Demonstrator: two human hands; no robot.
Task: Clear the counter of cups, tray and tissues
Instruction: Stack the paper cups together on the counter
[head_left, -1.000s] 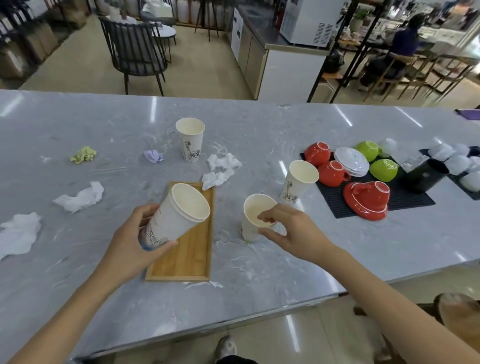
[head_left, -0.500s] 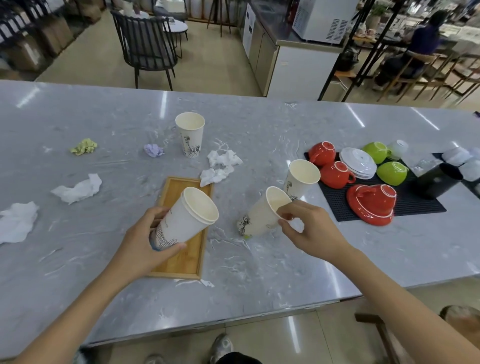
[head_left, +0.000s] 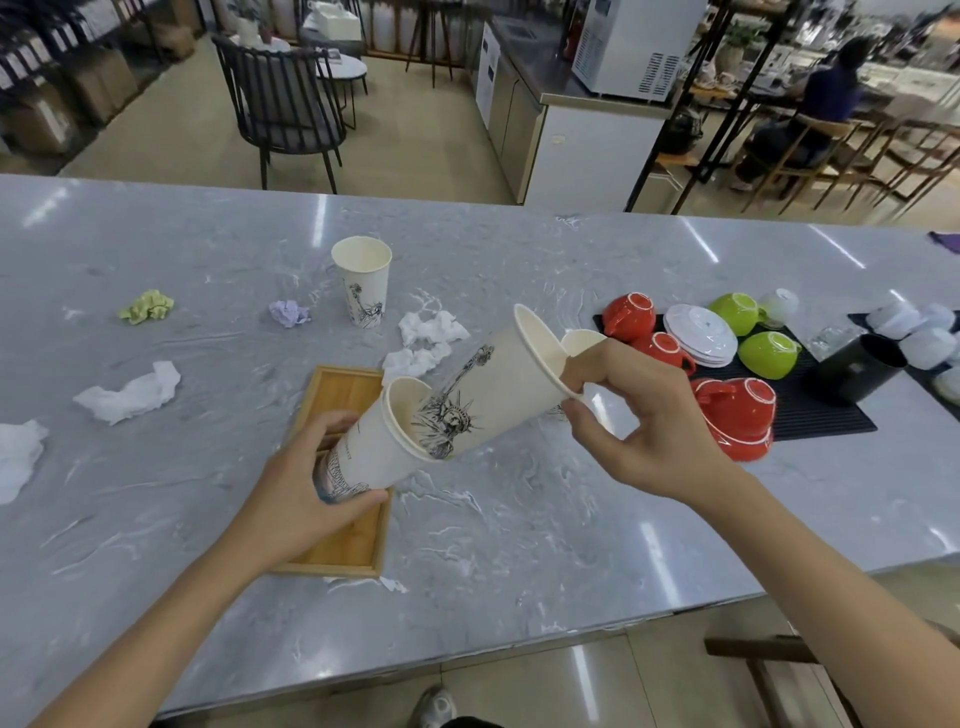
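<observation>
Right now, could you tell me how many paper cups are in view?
4: one in the left hand, one in the right hand entering it, one upright behind the tray, one partly hidden behind the right hand.

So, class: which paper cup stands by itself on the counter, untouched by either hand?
The far upright paper cup, beyond the tissues; each hand holds one, and another is half hidden behind them.

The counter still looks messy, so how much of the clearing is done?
Early days. In hand: the right hand is sliding one paper cup into the cup held by the left hand. Left: an upright cup, another behind the right hand, the wooden tray, and the crumpled tissues scattered over the counter.
</observation>
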